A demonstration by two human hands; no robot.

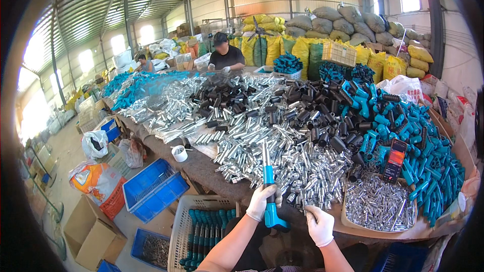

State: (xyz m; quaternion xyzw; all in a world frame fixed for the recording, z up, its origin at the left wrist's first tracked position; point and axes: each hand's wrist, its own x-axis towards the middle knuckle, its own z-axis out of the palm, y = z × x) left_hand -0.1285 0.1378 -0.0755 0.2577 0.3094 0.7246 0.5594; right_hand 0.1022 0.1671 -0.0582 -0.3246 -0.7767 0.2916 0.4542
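My left hand, in a white glove, is wrapped round the black middle of a teal-and-black tool with a silver shaft. The shaft points up and away over the heap, and the wider teal end hangs below my fist. To its right, at the table edge, my white-gloved right hand is closed in a pinch. Whatever lies between its fingertips is too small to make out. Just beyond both hands spreads a heap of silver metal parts. Right of my right hand stands a box of small metal pieces.
Black sleeves and teal handles are piled at the right, with a phone among them. A white crate of similar tools stands below left, near blue crates. A co-worker works across the table.
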